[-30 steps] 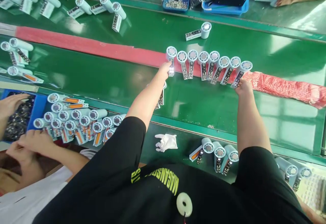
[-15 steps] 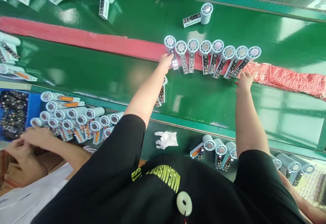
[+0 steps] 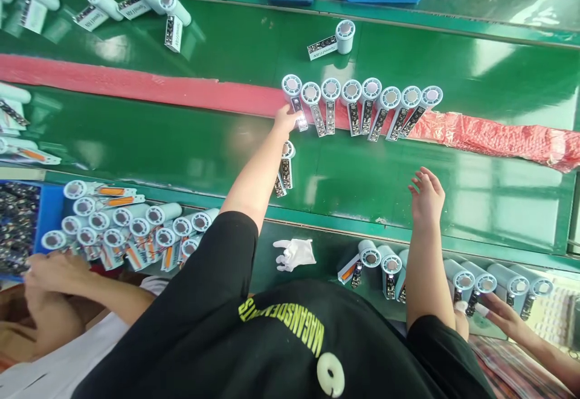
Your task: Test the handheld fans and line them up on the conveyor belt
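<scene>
Fingers of the left hand (image 3: 286, 121) rest against the handle of the leftmost handheld fan (image 3: 291, 85), at the centre of the frame, with a fingertip at the edge of its circuit board (image 3: 296, 103); whether they wrap the handle cannot be told, since most are hidden. The right hand (image 3: 428, 196), right of centre, holds nothing, its fingers loosely parted and slightly curled above the green tabletop (image 3: 203, 133).

That fan ends a row of eight, seven other fans (image 3: 371, 87) standing close beside it toward the right. Each looks like moulded plastic, so probably light and stiff, with a smooth shell that could slide under a careless push. The exposed board seems the fragile part; a safer hold would be around the barrel or on the handle's plain sides, clear of the components.

Shapes repeat: a pale blue cylinder, a spoked ring around a silvery disc facing up, and a narrow boxy handle with a dark, speckled board. Beneath the row runs a pink strip (image 3: 158, 87), flat at left and crinkled like bubble wrap at right. Glossy reflections streak the tabletop. At lower centre lies a limp white fabric glove (image 3: 296, 255); at lower left, fan bodies (image 3: 139, 227) show orange inserts.
</scene>
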### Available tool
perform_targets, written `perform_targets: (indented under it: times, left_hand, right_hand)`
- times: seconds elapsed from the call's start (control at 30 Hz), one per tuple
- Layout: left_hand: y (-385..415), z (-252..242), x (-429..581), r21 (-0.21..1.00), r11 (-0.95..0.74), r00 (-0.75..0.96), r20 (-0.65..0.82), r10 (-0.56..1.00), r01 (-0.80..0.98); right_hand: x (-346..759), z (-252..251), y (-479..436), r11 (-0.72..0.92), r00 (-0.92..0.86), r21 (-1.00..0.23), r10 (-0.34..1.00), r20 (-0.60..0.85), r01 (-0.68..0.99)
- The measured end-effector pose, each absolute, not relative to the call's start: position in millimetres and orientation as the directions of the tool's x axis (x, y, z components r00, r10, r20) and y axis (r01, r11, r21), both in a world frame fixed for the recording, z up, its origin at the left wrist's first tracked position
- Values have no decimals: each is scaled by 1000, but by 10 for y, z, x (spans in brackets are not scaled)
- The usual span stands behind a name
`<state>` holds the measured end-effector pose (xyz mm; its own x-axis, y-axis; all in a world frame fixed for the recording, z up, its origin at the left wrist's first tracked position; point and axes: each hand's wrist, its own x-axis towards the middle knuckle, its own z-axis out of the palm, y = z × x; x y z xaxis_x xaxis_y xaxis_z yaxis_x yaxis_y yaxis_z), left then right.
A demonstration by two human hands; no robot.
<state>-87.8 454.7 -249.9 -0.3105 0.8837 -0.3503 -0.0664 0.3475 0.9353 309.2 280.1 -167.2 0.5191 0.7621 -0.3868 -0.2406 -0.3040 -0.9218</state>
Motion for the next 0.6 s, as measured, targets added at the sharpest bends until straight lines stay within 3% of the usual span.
perform_targets:
  times: [0.23, 0.6]
  left_hand:
    - [4541, -2401, -866, 909, 404, -254, -417, 873, -107]
    - [4554, -2255, -835, 857, 480, -251, -515, 820, -191]
  right_hand:
    - [3061, -1402, 2430, -252, 505, -917, 773, -383, -310]
    - [3013, -1393, 1905, -335, 508, -878, 720, -473, -342]
